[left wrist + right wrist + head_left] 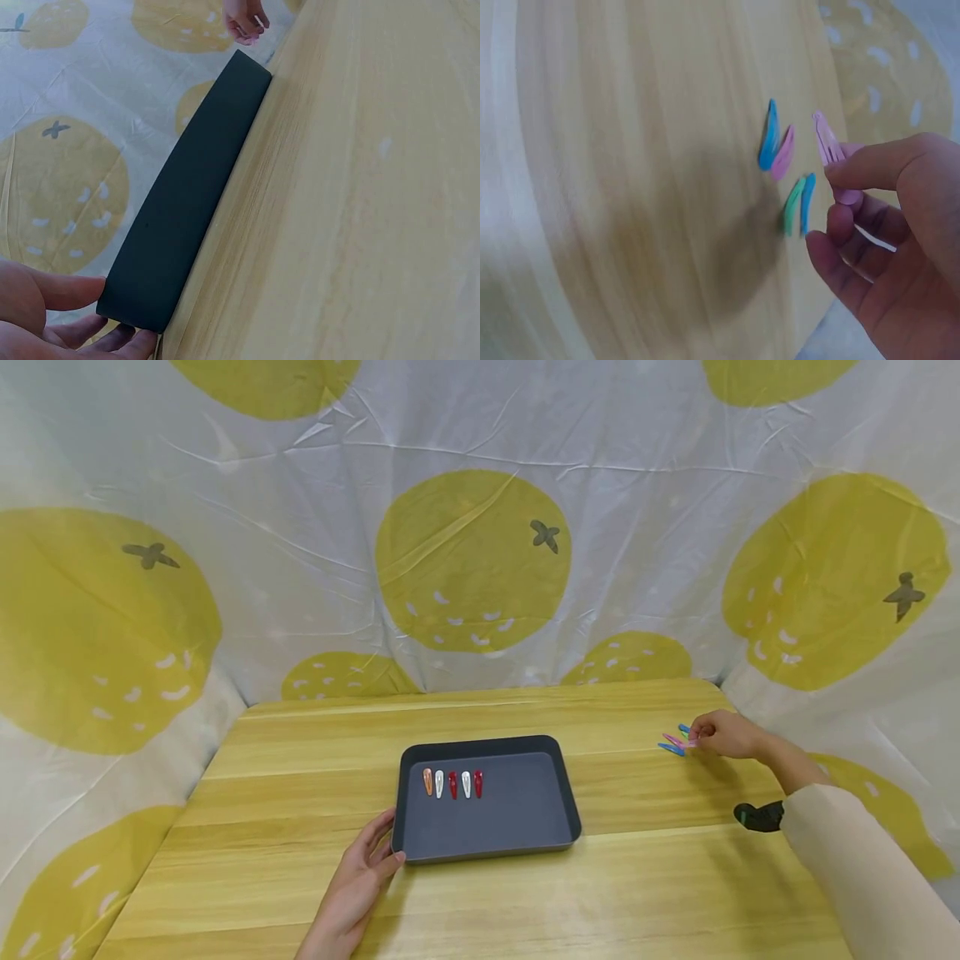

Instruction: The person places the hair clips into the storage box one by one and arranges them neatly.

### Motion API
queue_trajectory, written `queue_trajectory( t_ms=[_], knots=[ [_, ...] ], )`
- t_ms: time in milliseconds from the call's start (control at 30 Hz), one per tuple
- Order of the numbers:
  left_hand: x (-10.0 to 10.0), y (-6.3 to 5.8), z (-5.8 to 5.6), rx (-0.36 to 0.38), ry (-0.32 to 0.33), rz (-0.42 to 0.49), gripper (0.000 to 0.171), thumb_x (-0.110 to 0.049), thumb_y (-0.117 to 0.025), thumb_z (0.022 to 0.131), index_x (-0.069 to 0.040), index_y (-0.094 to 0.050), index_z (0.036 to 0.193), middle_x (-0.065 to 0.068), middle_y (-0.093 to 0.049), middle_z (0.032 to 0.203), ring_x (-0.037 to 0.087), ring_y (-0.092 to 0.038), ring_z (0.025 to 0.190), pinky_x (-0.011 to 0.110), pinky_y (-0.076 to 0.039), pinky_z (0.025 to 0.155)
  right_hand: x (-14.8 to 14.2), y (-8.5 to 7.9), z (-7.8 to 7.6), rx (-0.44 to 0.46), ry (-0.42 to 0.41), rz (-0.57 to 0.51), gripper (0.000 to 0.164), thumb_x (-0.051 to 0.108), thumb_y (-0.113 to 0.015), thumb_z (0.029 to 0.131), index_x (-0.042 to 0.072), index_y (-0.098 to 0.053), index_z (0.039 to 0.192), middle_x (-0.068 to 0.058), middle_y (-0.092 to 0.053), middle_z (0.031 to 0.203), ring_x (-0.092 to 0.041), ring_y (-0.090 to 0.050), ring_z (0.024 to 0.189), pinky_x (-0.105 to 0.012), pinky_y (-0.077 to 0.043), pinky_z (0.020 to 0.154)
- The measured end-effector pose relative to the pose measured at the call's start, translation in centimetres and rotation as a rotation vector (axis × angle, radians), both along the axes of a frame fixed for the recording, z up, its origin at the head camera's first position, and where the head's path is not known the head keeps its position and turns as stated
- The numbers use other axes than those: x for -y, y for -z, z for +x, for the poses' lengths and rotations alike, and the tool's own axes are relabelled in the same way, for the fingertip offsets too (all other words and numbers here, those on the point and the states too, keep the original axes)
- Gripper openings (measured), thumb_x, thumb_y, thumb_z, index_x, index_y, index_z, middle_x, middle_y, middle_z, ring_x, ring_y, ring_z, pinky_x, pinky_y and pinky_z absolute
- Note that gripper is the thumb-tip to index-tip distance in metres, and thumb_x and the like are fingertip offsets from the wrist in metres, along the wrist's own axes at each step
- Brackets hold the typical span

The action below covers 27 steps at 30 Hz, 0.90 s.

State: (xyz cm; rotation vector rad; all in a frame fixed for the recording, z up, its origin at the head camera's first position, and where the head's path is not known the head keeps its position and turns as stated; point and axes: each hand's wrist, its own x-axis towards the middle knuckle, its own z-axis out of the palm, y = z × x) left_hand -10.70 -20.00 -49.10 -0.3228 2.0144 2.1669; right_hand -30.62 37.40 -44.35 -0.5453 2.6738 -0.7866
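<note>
Near the table's middle lies a dark grey baking tray (517,818). My left hand (358,872) holds its near left corner, thumb at the front wall and fingers along the left side. Inside the tray, toward the left, snap hair clips stand in a row: orange (427,782), white (439,784), red (453,786), white (467,784) and red (478,784). Off to the right, my right hand (900,225) pinches a pink hair clip (826,141) between thumb and fingers, above the table. Beside it lie two blue clips, a pink clip (783,154) and a green clip (793,206).
The wooden table (315,760) carries the tray and the loose clips. A white cloth (630,543) with yellow fruit prints hangs behind and beside it. A black object (759,817) sits at my right wrist, by the sleeve.
</note>
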Motion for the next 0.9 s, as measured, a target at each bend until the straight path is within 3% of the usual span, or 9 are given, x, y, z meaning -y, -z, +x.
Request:
queue_trajectory(
  t_ms=[200,533,900],
  knots=[
    [0.0,-0.2,0.1,-0.002,0.002,0.006,0.069,0.012,-0.055,0.097,-0.001,-0.029,0.160,0.025,-0.021,0.165,0.050,-0.019,0.150,0.057,-0.028,0.119,2.2,-1.6,-0.5,-0.018,-0.064,0.013,0.010,0.002,-0.059,0.101,-0.003,-0.067,0.099,-0.006,-0.064,0.078,-0.018,-0.053,0.063,-0.030,-0.045,0.058],
    [0.0,0.0,0.1,-0.009,0.005,0.002,0.069,0.012,-0.056,0.096,-0.001,-0.030,0.159,0.025,-0.022,0.165,0.050,-0.021,0.149,0.057,-0.029,0.118,6.4,-4.0,-1.3,-0.054,-0.165,0.032,0.015,0.001,-0.056,0.102,0.004,-0.071,0.101,0.002,-0.053,0.070,-0.012,-0.039,0.056,-0.031,-0.037,0.060],
    [0.0,0.0,0.0,-0.019,-0.003,-0.008,0.070,0.012,-0.057,0.096,-0.001,-0.031,0.159,0.025,-0.023,0.165,0.051,-0.023,0.148,0.058,-0.029,0.117,10.5,-6.0,-2.3,-0.078,-0.293,0.092,0.017,0.006,-0.058,0.104,0.006,-0.075,0.103,0.003,-0.054,0.071,-0.011,-0.039,0.059,-0.033,-0.040,0.064]
  ],
)
